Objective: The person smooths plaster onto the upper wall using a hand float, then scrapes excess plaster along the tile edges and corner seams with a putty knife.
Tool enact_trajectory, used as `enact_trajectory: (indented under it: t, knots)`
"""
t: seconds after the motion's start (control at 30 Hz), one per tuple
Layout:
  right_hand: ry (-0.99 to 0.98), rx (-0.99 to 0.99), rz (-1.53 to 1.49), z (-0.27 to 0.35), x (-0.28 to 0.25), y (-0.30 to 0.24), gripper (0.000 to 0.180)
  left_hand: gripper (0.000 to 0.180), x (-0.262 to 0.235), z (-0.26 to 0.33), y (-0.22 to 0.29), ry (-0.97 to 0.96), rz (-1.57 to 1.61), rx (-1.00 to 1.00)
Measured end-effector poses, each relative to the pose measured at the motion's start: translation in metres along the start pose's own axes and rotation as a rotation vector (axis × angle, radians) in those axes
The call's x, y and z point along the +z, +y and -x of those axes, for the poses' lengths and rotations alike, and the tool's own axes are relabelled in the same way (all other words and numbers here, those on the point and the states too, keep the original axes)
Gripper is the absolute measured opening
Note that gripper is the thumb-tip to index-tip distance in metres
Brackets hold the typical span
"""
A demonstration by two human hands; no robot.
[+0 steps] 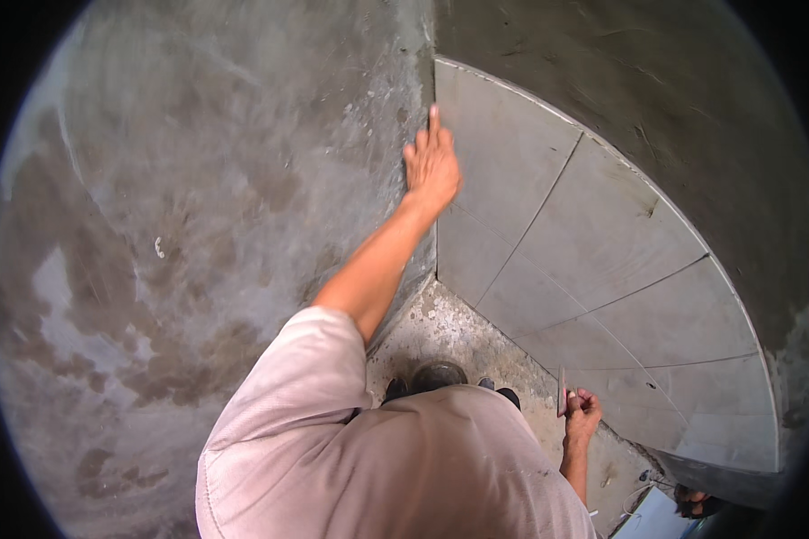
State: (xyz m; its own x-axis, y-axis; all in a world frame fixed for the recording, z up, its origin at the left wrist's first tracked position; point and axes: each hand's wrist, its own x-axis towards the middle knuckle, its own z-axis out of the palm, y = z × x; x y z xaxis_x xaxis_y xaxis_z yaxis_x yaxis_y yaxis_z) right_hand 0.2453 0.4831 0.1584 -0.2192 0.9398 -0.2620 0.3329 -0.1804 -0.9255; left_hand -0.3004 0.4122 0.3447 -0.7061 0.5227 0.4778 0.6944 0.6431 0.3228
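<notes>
Wall (153,207) at far left, large, grey, with damp brown patches, up to the corner. In front of it, pale shirt (270,386) and left arm (368,269), stretched forward. Left hand (433,171) at the corner, first finger straight and apart from the others, along the upright joint between wall and tiles; exact touch of fingertip not possible to say. Below the hand, floor (454,314), rough and stained, narrow near the corner, with little room for moving there, and wider toward the lower right. Farther right, right hand (582,415) clamped on a thin flat tool (562,393), seen edge-on, near the bottom edge of the tiles. On the right side, tiles (620,216), big, grey, with thin dark joints and a pale top edge, curved in this wide view. Above this edge, dark rough plaster (638,54). At lower right, pale flat board (647,516).
</notes>
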Motion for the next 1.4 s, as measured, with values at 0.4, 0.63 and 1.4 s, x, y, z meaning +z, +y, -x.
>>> enact_trajectory:
  t: [0.4, 0.63, 1.4]
  knots:
    - [-0.302, -0.322, -0.202, 0.022, 0.1, -0.166, 0.035, 0.038, -0.042, 0.17, 0.071, -0.851, 1.575, -0.642]
    - [-0.395, -0.336, -0.268, 0.029, 0.117, -0.161, 0.032, 0.041, -0.041, 0.189, 0.056, -0.978, 1.795, -0.881]
    - [-0.024, -0.995, 0.325, 0.038, 0.121, -0.165, 0.025, 0.04, -0.044, 0.182, 0.055, -0.916, 1.865, -0.917]
